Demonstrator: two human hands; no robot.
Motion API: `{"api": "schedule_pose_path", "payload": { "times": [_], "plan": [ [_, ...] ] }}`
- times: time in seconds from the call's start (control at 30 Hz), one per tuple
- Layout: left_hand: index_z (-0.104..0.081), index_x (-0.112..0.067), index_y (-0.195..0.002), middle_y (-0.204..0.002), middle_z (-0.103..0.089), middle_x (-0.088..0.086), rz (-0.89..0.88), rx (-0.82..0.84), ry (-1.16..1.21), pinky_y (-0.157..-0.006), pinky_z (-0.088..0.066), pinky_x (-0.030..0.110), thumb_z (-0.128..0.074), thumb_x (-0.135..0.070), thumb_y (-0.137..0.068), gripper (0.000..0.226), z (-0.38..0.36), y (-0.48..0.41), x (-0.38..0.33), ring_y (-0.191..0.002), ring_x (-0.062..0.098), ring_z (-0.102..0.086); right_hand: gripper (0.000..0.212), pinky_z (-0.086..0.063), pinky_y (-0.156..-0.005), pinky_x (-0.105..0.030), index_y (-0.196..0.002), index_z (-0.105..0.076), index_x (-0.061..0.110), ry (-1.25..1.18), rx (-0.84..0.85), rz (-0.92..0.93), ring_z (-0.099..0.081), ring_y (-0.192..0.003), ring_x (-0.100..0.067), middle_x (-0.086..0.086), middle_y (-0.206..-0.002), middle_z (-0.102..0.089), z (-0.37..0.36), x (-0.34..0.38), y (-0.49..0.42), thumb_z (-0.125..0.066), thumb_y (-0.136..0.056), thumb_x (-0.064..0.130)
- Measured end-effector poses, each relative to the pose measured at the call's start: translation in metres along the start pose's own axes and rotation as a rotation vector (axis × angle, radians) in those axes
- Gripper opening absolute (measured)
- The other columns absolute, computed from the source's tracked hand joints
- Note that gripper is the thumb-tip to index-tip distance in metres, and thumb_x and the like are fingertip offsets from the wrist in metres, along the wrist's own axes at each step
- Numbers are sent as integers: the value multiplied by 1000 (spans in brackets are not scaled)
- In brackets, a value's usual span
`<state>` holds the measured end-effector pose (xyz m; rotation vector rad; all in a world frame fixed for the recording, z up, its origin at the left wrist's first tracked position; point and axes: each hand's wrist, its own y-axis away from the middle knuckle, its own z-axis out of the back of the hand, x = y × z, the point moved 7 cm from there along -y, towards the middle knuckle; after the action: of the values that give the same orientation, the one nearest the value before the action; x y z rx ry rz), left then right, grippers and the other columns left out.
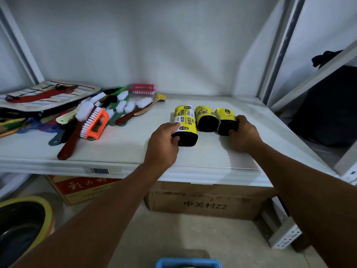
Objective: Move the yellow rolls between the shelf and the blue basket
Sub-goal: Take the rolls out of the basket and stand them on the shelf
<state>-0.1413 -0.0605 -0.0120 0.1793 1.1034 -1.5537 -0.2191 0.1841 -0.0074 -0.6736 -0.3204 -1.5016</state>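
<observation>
Three yellow-labelled black rolls lie side by side on the white shelf (212, 155). My left hand (164, 144) grips the near end of the left roll (186, 125). My right hand (244, 133) is closed around the right roll (226, 120). Between them the middle roll (205, 118) rests untouched. Both held rolls still touch the shelf surface. Only the rim of the blue basket (188, 263) shows at the bottom edge, on the floor below me.
A heap of scrub brushes (92, 120) and a striped cloth bundle (46, 95) fill the shelf's left side. Cardboard boxes (206, 200) stand under the shelf. A yellow-rimmed dark basin (25, 225) is at lower left. A metal shelf post (280, 49) rises on the right.
</observation>
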Motion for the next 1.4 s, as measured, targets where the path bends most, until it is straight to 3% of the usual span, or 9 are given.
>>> {"api": "schedule_pose_path", "payload": {
  "times": [0.3,0.4,0.53,0.73,0.83,0.93,1.03,1.23,1.4],
  "plan": [
    [-56,-5,-134,-132,-55,20,-30,2,-70,-104,-44,43,-66,-7,-86,49,-2,0,1,-122,36,-53,49,-37,-94,-37,-136,-36,3,39,42,12,-46,-122,-43,-28,-133,-48,-5,0,-4,-51,-90,14],
    [-49,-12,-141,-146,-41,20,-76,-49,-205,-111,-34,37,-64,-22,-89,55,13,27,-28,-137,34,-38,59,-28,-103,-33,-142,-32,-2,11,-181,200,-39,-131,-38,-25,-143,-37,17,13,42,-52,-88,12],
    [-62,-2,-121,-122,-59,17,-409,-139,-118,-98,-45,38,-57,-15,-92,32,23,127,-85,-116,31,-56,34,-43,-85,-37,-112,-57,-3,-75,-384,584,-54,-103,-34,-22,-112,-57,32,24,176,-51,-79,2],
    [-58,-20,-126,-122,-61,2,134,584,-240,-82,-53,39,-50,-30,-93,35,-70,316,50,-107,27,-62,23,-52,-78,-35,-102,-66,14,-60,281,229,-64,-91,-28,-5,-103,-68,-120,-80,316,-58,-81,13],
    [-47,-25,-138,-134,-55,2,281,843,-438,-85,-51,40,-52,-29,-93,45,-100,369,104,-117,28,-57,29,-53,-83,-38,-109,-63,18,118,603,74,-61,-106,-29,-5,-115,-64,-202,-123,346,-59,-80,18],
    [-35,-27,-146,-144,-44,0,280,920,-458,-90,-50,42,-55,-25,-89,60,-127,382,124,-126,26,-50,48,-40,-107,-41,-120,-56,12,349,802,233,-34,-139,-29,-10,-134,-52,-258,-131,348,-60,-74,22],
    [-28,-26,-147,-154,-29,-3,324,966,-417,-95,-49,44,-64,-22,-81,76,-149,379,141,-135,24,-42,66,-31,-112,-48,-137,-40,10,589,862,319,-13,-145,-37,-11,-151,-31,-282,-134,338,-64,-80,32],
    [-33,-21,-142,-150,-30,-1,310,1043,-431,-98,-46,42,-73,-20,-72,81,-176,373,149,-132,23,-45,79,-33,-97,-44,-135,-36,13,625,780,349,-35,-124,-36,-5,-141,-41,-286,-137,329,-63,-75,57],
    [-42,-15,-126,-126,-41,5,122,1026,-582,-82,-53,43,-75,-28,-62,73,-175,364,141,-113,28,-53,71,-36,-92,-42,-126,-43,15,593,678,386,-40,-117,-33,-6,-131,-45,-278,-131,330,-63,-69,52]
  ]
}}
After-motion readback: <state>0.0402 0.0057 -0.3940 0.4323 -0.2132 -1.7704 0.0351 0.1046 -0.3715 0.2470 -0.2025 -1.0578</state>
